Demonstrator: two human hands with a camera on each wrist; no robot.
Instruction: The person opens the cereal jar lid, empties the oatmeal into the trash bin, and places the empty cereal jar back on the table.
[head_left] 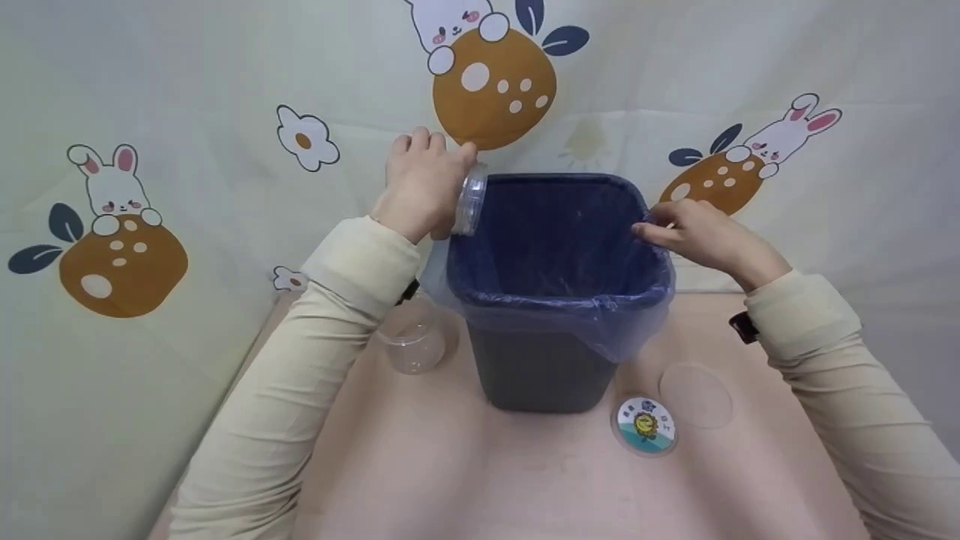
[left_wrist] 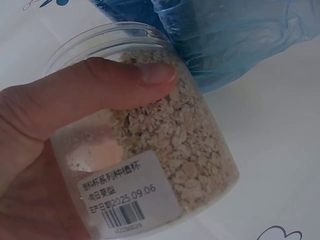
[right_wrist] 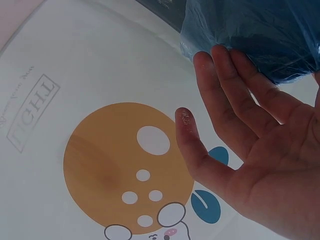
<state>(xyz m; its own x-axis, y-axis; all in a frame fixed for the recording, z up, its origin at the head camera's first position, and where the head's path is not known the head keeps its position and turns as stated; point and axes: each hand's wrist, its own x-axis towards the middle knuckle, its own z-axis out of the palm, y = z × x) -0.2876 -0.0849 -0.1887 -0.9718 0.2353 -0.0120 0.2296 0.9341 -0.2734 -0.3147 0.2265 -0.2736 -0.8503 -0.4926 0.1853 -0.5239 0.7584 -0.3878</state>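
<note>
Your left hand [head_left: 424,180], fingers curled round the flake-filled clear jar [left_wrist: 195,150], tips its mouth rightward at the bin [head_left: 544,367]; right hand [head_left: 701,234] touches the liner [head_left: 630,330] opposite, pinch unclear.

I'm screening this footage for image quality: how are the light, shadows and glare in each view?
Head view: fairly even light, soft shadows on the table, small glints on the bin liner; left wrist view: dimmer, though the date on the label of the jar stays readable; right wrist view: also dim, the right hand darker than the pale backdrop.
</note>
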